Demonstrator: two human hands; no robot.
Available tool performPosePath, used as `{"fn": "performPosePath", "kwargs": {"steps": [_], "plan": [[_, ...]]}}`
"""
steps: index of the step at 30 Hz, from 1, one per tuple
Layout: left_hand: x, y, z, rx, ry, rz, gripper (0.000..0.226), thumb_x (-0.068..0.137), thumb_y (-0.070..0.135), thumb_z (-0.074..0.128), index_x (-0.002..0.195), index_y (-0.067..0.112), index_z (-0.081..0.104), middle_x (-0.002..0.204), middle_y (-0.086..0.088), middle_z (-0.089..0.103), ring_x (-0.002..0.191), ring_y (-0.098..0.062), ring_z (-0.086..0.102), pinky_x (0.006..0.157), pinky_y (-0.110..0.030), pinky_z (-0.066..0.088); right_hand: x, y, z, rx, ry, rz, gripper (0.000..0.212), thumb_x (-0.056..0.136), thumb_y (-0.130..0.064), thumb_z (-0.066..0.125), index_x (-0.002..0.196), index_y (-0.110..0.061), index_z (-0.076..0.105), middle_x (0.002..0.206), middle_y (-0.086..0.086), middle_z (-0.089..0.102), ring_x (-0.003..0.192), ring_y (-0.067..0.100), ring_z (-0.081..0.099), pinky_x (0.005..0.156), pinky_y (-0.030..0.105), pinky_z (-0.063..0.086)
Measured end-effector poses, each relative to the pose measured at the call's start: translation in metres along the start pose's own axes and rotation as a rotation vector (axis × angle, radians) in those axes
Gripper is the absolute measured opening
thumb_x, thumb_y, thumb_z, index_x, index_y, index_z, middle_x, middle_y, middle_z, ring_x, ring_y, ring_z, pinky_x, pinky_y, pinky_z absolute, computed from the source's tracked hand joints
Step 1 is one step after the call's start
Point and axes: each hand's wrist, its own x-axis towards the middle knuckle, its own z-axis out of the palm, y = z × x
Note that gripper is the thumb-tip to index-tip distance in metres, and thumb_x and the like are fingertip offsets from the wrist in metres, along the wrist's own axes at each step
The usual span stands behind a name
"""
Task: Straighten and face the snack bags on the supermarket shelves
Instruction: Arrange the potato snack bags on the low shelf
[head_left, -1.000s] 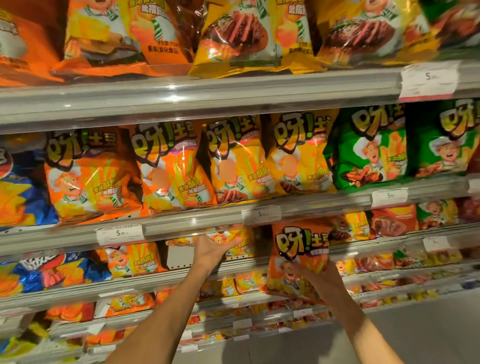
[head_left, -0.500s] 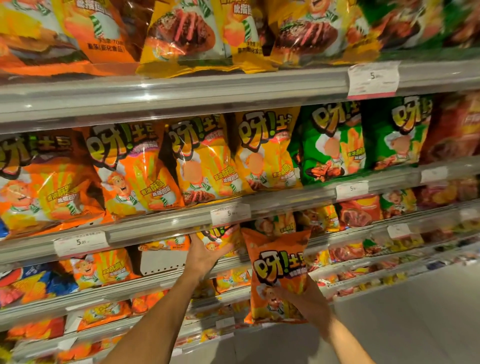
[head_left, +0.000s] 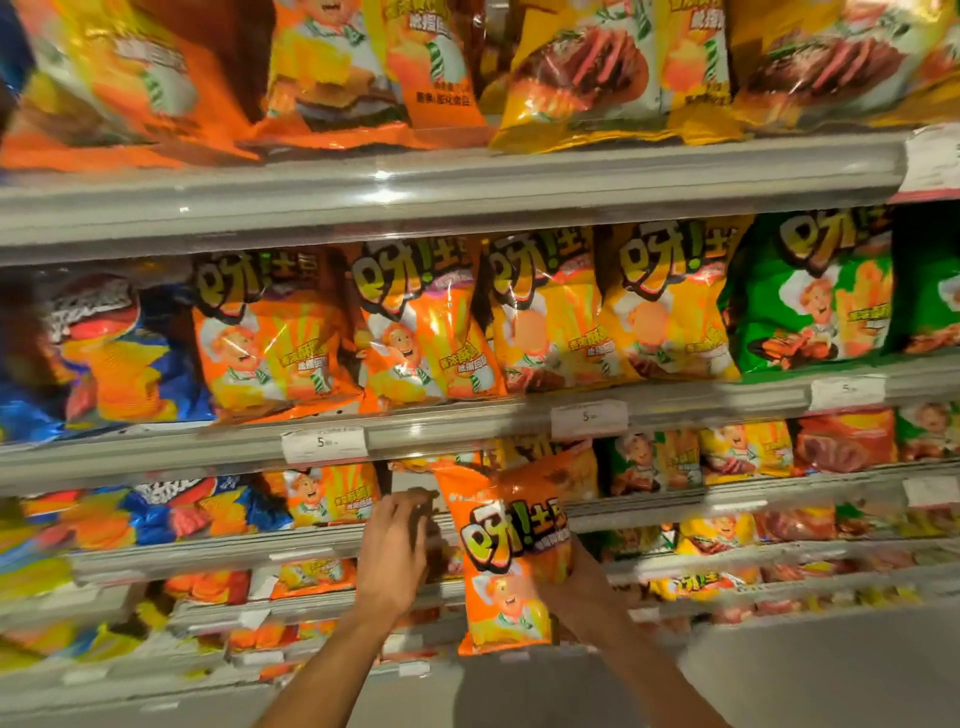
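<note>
An orange snack bag (head_left: 506, 551) hangs upright in front of the third shelf (head_left: 208, 545), its front facing me and its top tilted left. My right hand (head_left: 576, 597) grips its lower right edge from behind. My left hand (head_left: 397, 551) is raised just left of the bag with fingers loosely spread before a dark gap in the row, holding nothing. Another orange bag (head_left: 327, 499) stands on that shelf left of the gap.
Above, a shelf rail (head_left: 467, 423) with price tags (head_left: 324, 442) carries orange (head_left: 270, 332), yellow (head_left: 665, 312) and green bags (head_left: 810, 296). Blue bags (head_left: 119, 358) sit at the left. Larger bags fill the top shelf. Lower shelves and grey floor (head_left: 779, 670) lie below.
The view has swung left and nearer. My right hand has carried the orange bag up and left toward the gap. My left hand has drawn back from the shelf bag it touched.
</note>
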Motion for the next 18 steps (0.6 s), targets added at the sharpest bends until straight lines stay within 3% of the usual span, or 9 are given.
{"fn": "performPosePath", "kwargs": {"steps": [3, 4, 7, 8, 10, 12, 13, 16, 18], "plan": [[-0.014, -0.038, -0.023, 0.153, -0.026, -0.059, 0.042, 0.08, 0.0, 0.07, 0.121, 0.007, 0.065, 0.121, -0.012, 0.06, 0.113, -0.031, 0.056, 0.098, -0.04, 0.049, 0.02, -0.028, 0.031, -0.139, -0.049, -0.019, 0.05, 0.07, -0.043, 0.09, 0.11, -0.041, 0.06, 0.098, -0.025, 0.067, 0.081, -0.012, 0.057, 0.063, 0.002, 0.046], [-0.017, -0.047, -0.03, 0.205, -0.076, -0.096, 0.049, 0.079, 0.003, 0.072, 0.127, 0.007, 0.062, 0.127, -0.013, 0.057, 0.117, -0.032, 0.053, 0.102, -0.04, 0.047, 0.027, -0.037, 0.04, -0.174, -0.073, -0.008, 0.051, 0.069, -0.045, 0.09, 0.111, -0.04, 0.062, 0.099, -0.024, 0.068, 0.085, -0.006, 0.061, 0.07, 0.003, 0.048], [-0.02, -0.067, -0.043, 0.327, -0.187, -0.109, 0.066, 0.081, 0.015, 0.074, 0.142, 0.01, 0.05, 0.139, -0.014, 0.049, 0.129, -0.032, 0.046, 0.11, -0.04, 0.04, 0.05, -0.064, 0.064, -0.139, -0.088, 0.036, 0.054, 0.069, -0.032, 0.093, 0.117, -0.019, 0.07, 0.114, 0.004, 0.075, 0.106, 0.023, 0.07, 0.097, 0.039, 0.056], [-0.021, -0.071, -0.044, 0.353, -0.202, -0.087, 0.069, 0.082, 0.017, 0.073, 0.145, 0.012, 0.047, 0.142, -0.013, 0.047, 0.131, -0.032, 0.044, 0.111, -0.039, 0.038, 0.056, -0.073, 0.069, -0.14, -0.059, 0.024, 0.044, 0.072, -0.025, 0.092, 0.109, -0.015, 0.071, 0.114, 0.01, 0.074, 0.104, 0.025, 0.069, 0.095, 0.039, 0.056], [-0.02, -0.075, -0.045, 0.429, -0.233, -0.041, 0.071, 0.087, 0.022, 0.064, 0.152, 0.016, 0.035, 0.148, -0.008, 0.04, 0.136, -0.027, 0.037, 0.116, -0.034, 0.029, 0.069, -0.091, 0.079, -0.101, 0.003, -0.007, 0.025, 0.075, -0.021, 0.09, 0.089, -0.022, 0.069, 0.104, 0.007, 0.074, 0.094, 0.021, 0.069, 0.077, 0.022, 0.056], [-0.019, -0.081, -0.045, 0.484, -0.261, -0.024, 0.073, 0.09, 0.024, 0.059, 0.155, 0.017, 0.026, 0.152, -0.006, 0.032, 0.139, -0.024, 0.03, 0.12, -0.031, 0.022, 0.081, -0.105, 0.086, -0.053, 0.059, -0.014, 0.029, 0.072, -0.035, 0.091, 0.08, -0.028, 0.064, 0.086, -0.007, 0.068, 0.078, 0.006, 0.063, 0.054, 0.009, 0.045], [-0.018, -0.082, -0.045, 0.507, -0.273, -0.025, 0.075, 0.09, 0.025, 0.059, 0.155, 0.017, 0.023, 0.153, -0.006, 0.029, 0.141, -0.024, 0.027, 0.121, -0.031, 0.019, 0.085, -0.111, 0.087, -0.034, 0.067, 0.004, 0.033, 0.068, -0.043, 0.092, 0.079, -0.026, 0.066, 0.083, -0.01, 0.066, 0.075, 0.003, 0.06, 0.052, 0.011, 0.042], [-0.018, -0.084, -0.045, 0.545, -0.315, -0.026, 0.079, 0.089, 0.027, 0.061, 0.155, 0.016, 0.02, 0.155, -0.005, 0.024, 0.142, -0.025, 0.022, 0.122, -0.032, 0.019, 0.092, -0.124, 0.084, 0.066, -0.005, 0.039, 0.058, 0.054, -0.054, 0.092, 0.098, -0.022, 0.071, 0.1, -0.008, 0.07, 0.089, 0.012, 0.066, 0.07, 0.023, 0.048], [-0.017, -0.088, -0.046, 0.548, -0.321, -0.021, 0.075, 0.09, 0.028, 0.058, 0.154, 0.016, 0.021, 0.153, -0.006, 0.026, 0.14, -0.027, 0.023, 0.121, -0.034, 0.021, 0.096, -0.126, 0.081, 0.091, -0.028, 0.053, 0.071, 0.053, -0.053, 0.09, 0.11, -0.015, 0.07, 0.108, 0.003, 0.07, 0.089, 0.014, 0.067, 0.071, 0.026, 0.052]]}}
